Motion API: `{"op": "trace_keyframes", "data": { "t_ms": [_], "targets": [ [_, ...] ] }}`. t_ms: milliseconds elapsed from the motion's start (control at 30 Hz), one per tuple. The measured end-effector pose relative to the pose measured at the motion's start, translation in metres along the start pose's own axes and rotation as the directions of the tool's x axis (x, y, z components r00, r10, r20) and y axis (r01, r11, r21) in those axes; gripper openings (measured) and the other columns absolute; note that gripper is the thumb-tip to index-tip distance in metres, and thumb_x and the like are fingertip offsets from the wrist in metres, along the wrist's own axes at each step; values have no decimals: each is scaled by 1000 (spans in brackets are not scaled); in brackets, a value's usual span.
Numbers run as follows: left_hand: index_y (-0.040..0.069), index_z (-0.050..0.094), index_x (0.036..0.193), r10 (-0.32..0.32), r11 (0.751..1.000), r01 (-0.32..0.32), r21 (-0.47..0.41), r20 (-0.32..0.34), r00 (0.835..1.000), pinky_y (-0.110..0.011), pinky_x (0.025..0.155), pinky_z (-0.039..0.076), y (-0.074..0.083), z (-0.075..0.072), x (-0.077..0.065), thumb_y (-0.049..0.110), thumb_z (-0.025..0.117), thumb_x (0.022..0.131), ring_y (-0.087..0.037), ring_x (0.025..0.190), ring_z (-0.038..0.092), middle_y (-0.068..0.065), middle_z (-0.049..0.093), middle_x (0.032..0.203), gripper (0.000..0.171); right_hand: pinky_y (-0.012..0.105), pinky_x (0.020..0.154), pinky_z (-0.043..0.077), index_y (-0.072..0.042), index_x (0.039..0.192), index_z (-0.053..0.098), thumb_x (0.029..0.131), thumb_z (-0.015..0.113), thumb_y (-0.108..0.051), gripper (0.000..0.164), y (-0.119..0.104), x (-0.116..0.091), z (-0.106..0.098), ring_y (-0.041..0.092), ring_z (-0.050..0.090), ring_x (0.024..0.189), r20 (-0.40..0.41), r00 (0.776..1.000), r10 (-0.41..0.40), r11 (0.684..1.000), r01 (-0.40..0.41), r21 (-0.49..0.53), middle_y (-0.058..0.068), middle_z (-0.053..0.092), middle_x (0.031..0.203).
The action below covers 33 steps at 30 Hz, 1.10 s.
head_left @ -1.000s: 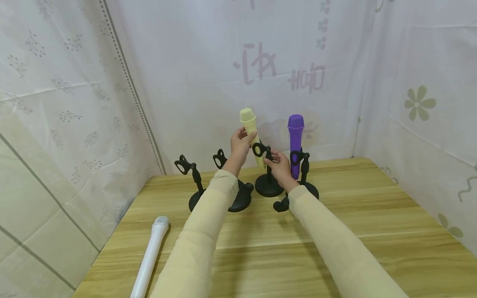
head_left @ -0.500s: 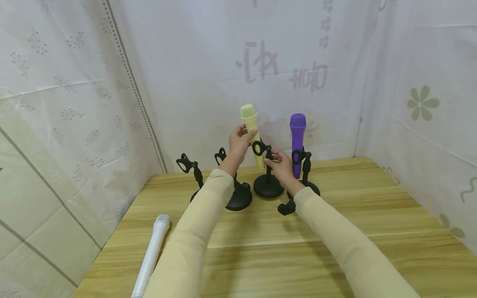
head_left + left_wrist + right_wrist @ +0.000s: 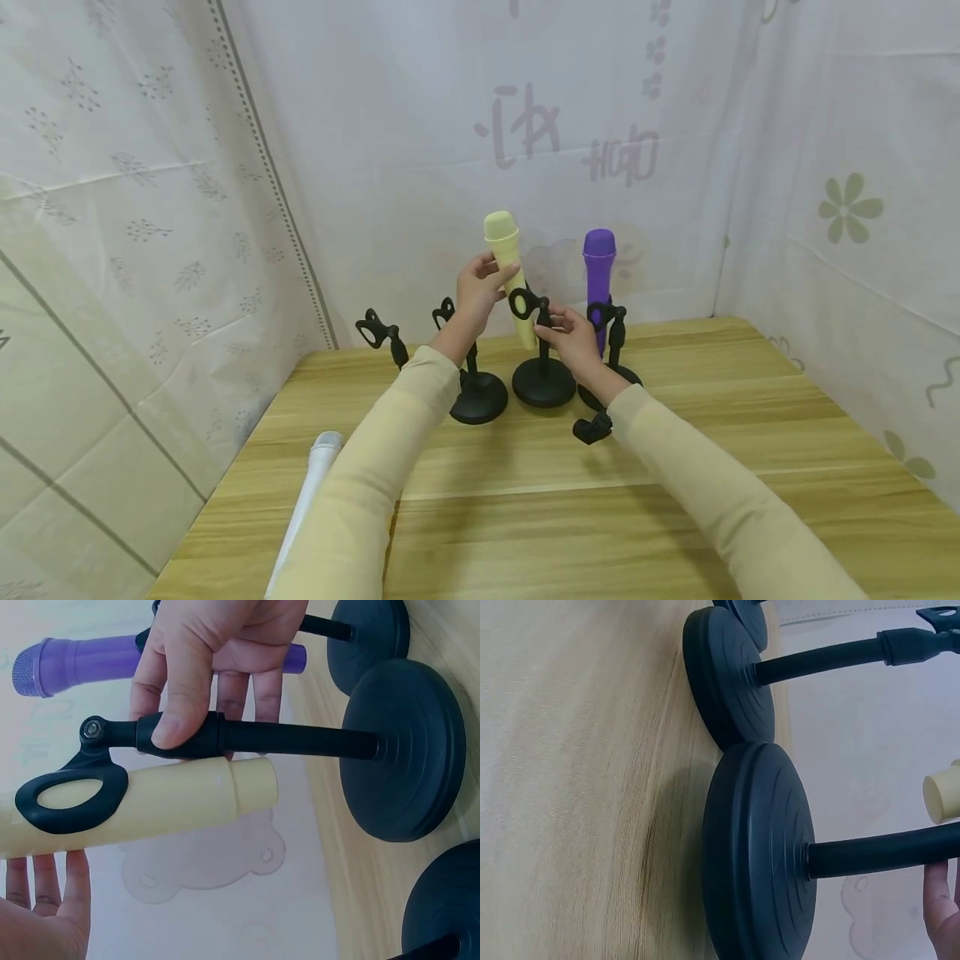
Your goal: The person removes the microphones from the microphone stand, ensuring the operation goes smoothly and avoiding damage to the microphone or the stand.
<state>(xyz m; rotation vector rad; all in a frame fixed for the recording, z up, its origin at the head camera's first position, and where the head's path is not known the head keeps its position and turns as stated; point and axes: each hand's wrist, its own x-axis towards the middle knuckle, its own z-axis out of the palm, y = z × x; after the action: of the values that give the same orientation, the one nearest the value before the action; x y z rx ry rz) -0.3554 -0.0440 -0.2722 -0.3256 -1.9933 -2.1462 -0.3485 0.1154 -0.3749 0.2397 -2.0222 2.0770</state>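
Observation:
A pale yellow microphone [image 3: 504, 246] leans upright with its lower body in the clip ring [image 3: 71, 796] of a black desk stand [image 3: 543, 385]. My left hand [image 3: 478, 292] grips the microphone below its head, thumb across the front. With thumb and fingers, my right hand [image 3: 573, 343] pinches the stand's upright, just below the clip joint; the left wrist view shows this thumb [image 3: 180, 712] on the dark collar. Beside the upright, the microphone's tail end [image 3: 943, 796] pokes into the right wrist view.
A purple microphone [image 3: 598, 262] is in another stand to the right. Two stands with bare clips [image 3: 371, 328] are on the left, partly behind my left arm. A white microphone [image 3: 309, 492] lies on the wooden table [image 3: 517, 533] at front left. Patterned cloth [image 3: 420, 125] hangs behind.
The held stand has shifted slightly right and nearer, my right hand moving with it. The yellow microphone stays in my left hand, its lower end slightly lower; my left forearm has moved a little left.

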Motion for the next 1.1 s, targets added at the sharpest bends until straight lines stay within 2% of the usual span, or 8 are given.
{"op": "trace_keyframes", "data": {
  "t_ms": [233,500,833,1100],
  "targets": [
    [14,55,112,3,1000,-2,-28,33,999,-34,72,50,5,-3,-8,29,74,71,-20,91,58,-6,56,103,47,36,75,49,-11,117,53,71,74,-20,50,-7,-8,-6,23,56,95,44,999,22,1000,-23,14,10,57,105],
    [13,55,111,-17,1000,17,-11,43,999,-34,71,50,13,-4,-18,30,75,70,-20,90,58,-6,57,102,49,35,75,49,-9,115,53,71,74,-19,50,-18,-21,-12,24,56,95,91,995,46,999,-46,0,12,56,107],
    [14,56,107,8,1000,-8,-1,79,997,-36,71,50,19,-8,-35,30,75,69,-21,88,59,-7,57,101,46,35,76,49,-9,117,49,71,74,-20,53,-25,-34,-17,25,53,98,175,982,69,998,-68,-13,13,52,109],
    [14,56,108,23,1000,-24,13,85,996,-35,70,51,24,-9,-50,30,75,69,-21,88,58,-7,57,102,47,35,77,49,-8,119,47,71,74,-22,57,-30,-46,-20,26,52,100,211,973,95,995,-88,-44,13,52,111]
  ]
}}
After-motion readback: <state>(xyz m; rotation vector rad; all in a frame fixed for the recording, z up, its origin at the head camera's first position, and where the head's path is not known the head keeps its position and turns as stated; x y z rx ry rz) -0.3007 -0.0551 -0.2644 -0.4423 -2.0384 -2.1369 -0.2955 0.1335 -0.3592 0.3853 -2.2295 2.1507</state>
